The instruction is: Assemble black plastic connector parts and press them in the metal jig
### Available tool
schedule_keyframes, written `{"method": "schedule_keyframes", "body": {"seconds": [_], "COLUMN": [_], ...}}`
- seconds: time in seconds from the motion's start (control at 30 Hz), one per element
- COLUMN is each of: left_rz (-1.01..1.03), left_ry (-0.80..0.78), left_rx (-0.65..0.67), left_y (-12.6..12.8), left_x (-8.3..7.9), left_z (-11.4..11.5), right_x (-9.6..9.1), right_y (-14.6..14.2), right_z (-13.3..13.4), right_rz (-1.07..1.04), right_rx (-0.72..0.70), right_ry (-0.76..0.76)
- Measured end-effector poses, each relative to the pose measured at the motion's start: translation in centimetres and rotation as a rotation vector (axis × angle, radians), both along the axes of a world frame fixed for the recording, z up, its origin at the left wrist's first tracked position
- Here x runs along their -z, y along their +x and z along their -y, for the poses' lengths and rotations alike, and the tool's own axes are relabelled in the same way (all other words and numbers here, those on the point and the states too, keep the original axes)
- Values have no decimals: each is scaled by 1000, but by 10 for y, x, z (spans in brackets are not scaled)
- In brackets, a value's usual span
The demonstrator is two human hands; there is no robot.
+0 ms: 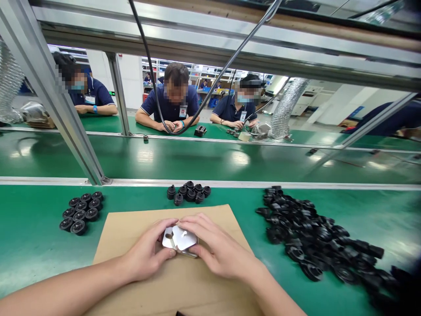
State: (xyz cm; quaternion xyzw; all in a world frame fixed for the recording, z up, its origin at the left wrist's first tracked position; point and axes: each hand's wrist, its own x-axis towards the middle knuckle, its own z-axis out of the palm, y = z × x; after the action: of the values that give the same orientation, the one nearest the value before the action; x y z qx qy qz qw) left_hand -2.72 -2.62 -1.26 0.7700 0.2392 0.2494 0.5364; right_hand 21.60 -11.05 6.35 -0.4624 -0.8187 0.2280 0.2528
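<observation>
Both of my hands meet over a sheet of brown cardboard (138,298) on the green bench. My left hand (148,252) grips the left side of a small silvery metal bracket (168,240) with a round hole in it, thumb in front and fingers behind. My right hand (213,248) closes on the right side of the metal, where a second shiny plate (186,239) with rounded corners and a small slot shows. Whether the two plates are one piece, I cannot tell. The fingertips behind the metal are partly hidden.
Round black parts stand grouped at the left (80,213), with smaller black parts (189,193) behind the cardboard. A large heap of black plastic parts (309,232) spreads along the right. Metal frame posts (70,109) and a hanging cable (151,79) cross the view; co-workers sit beyond.
</observation>
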Motion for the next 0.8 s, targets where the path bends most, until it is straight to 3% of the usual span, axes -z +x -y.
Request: {"method": "schedule_keyframes", "body": {"seconds": [0.2,0.43,0.6,0.73,0.8], "left_rz": [-28,-13,-34,-117,-132], "left_ry": [-32,-7,30,36,61], "left_rx": [-16,-39,-51,-192,-267], "left_y": [0,-1,-5,-6,0], "left_x": [1,3,6,8,4], "left_z": [0,-1,-2,-12,-18], "right_x": [14,9,0,2,8], "right_y": [6,4,1,1,7], "right_z": [2,-3,-2,-7,-16], "right_rz": [118,107,-63,31,-20], "right_rx": [157,118,28,18,-131], "right_ry": [128,50,79,166,227]}}
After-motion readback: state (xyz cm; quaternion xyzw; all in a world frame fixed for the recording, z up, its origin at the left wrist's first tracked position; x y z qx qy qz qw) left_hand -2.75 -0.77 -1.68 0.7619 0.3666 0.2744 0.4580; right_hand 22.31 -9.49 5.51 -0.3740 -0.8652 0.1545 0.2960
